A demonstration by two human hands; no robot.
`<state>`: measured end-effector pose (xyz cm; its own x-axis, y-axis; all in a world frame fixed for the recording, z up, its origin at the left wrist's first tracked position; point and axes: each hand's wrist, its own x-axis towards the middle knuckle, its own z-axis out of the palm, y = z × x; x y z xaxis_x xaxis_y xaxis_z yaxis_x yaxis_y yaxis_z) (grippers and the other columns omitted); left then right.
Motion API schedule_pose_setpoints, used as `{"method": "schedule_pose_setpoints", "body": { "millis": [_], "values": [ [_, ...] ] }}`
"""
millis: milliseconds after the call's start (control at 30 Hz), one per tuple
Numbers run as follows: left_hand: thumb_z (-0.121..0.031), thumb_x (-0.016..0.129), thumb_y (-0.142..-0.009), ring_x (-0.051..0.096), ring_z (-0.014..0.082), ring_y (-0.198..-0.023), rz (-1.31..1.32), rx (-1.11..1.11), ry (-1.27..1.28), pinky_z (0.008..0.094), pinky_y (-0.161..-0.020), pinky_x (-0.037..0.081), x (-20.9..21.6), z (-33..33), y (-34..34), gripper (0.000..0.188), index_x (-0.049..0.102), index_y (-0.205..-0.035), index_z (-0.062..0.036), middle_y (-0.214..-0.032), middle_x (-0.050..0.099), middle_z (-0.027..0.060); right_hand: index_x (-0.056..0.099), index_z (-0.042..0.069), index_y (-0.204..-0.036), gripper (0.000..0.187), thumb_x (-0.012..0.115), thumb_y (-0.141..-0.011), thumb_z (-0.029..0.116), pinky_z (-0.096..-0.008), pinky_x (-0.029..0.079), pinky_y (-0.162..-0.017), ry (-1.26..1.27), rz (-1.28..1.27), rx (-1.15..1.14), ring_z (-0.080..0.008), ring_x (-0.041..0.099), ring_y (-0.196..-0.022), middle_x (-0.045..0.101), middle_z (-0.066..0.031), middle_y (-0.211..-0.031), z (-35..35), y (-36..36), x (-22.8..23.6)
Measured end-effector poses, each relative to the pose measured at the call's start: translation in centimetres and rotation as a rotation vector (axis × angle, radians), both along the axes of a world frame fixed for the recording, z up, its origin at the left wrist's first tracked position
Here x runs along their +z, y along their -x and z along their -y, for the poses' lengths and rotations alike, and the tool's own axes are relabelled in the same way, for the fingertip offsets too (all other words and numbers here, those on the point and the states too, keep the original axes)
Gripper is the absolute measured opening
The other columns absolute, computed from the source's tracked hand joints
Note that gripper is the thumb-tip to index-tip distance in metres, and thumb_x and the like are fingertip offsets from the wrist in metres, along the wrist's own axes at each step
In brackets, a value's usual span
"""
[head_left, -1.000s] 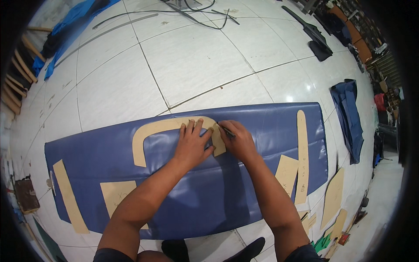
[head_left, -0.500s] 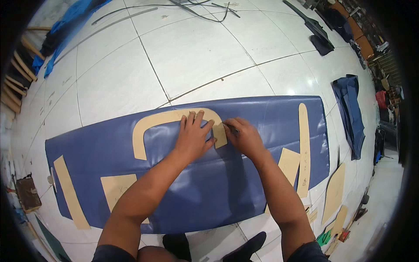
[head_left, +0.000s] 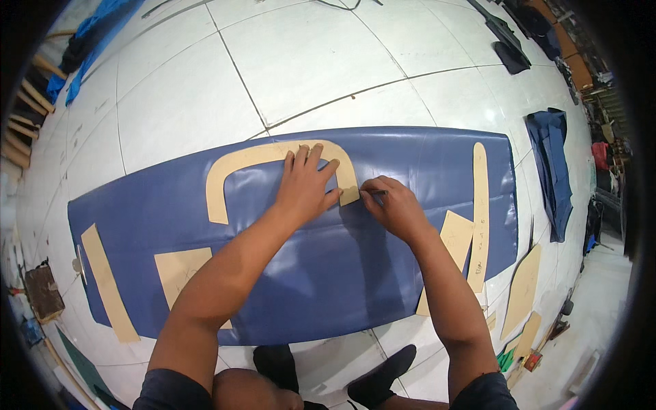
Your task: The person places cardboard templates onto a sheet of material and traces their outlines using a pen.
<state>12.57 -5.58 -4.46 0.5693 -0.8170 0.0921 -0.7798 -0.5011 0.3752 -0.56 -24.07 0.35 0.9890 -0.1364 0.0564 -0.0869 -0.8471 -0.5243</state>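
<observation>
Lying broad and flat on the white tiled floor, the shiny dark-blue vinyl-like sheet seems to give you a smooth backing. On its far middle sits the tan, arch-shaped card template, legs toward you. Your left hand spreads its fingers apart over the arch's right part, apparently to prevent slipping, and clamps nothing. Your right hand pinches a thin, dark pen-like tool just beside the right leg's outer edge.
</observation>
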Motion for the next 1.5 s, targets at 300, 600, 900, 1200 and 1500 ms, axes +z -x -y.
{"method": "schedule_pose_setpoints", "body": {
  "millis": [300,600,900,1200,1500],
  "values": [
    [-0.043,0.075,-0.087,0.041,0.0459,-0.139,0.012,-0.009,0.009,0.0619,-0.115,0.034,-0.1,0.2,-0.1,0.058,0.064,-0.137,-0.0169,-0.149,0.048,0.0225,0.07,0.003,-0.101,0.011,0.069,-0.096,0.013,-0.0418,0.057,-0.079,-0.033,-0.047,-0.029,-0.0341,0.07,-0.09,0.072,-0.0119,-0.099,-0.2,0.9,0.3],
    [-0.043,0.074,-0.087,0.042,0.0462,-0.138,0.002,-0.006,0.012,0.0616,-0.116,0.034,-0.2,0.2,-0.1,0.058,0.064,-0.138,-0.0169,-0.149,0.048,0.0229,0.07,0.001,-0.107,0.017,0.066,-0.099,0.016,-0.0397,0.057,-0.078,-0.101,-0.061,-0.075,-0.0314,0.072,-0.091,0.073,-0.0157,-0.1,-0.3,1.8,0.4],
    [-0.042,0.075,-0.087,0.041,0.0463,-0.139,-0.007,-0.008,0.014,0.0624,-0.115,0.034,-0.1,0.4,-0.1,0.058,0.064,-0.137,-0.0164,-0.149,0.048,0.0228,0.071,0.001,-0.109,0.026,0.065,-0.1,0.025,-0.0433,0.056,-0.082,-0.45,-0.198,-0.381,-0.0387,0.072,-0.093,0.074,-0.0219,-0.098,-2.6,2.0,-0.3],
    [-0.04,0.076,-0.086,0.04,0.0458,-0.14,-0.009,-0.003,0.0,0.0623,-0.116,0.033,0.2,0.3,-0.1,0.057,0.064,-0.137,-0.0169,-0.149,0.047,0.0227,0.073,0.001,-0.107,0.027,0.066,-0.099,0.026,-0.0463,0.056,-0.079,-0.344,-0.153,-0.28,-0.0413,0.071,-0.092,0.074,-0.0219,-0.098,-3.1,1.6,-0.7],
    [-0.039,0.076,-0.087,0.04,0.0466,-0.14,-0.021,-0.002,-0.008,0.0622,-0.116,0.033,0.3,0.1,-0.2,0.057,0.063,-0.137,-0.0161,-0.149,0.048,0.0234,0.073,0.001,-0.105,0.025,0.066,-0.098,0.024,-0.047,0.055,-0.08,-0.31,-0.161,-0.234,-0.0418,0.07,-0.091,0.073,-0.0224,-0.095,-3.0,1.5,-1.2]
  ]
}}
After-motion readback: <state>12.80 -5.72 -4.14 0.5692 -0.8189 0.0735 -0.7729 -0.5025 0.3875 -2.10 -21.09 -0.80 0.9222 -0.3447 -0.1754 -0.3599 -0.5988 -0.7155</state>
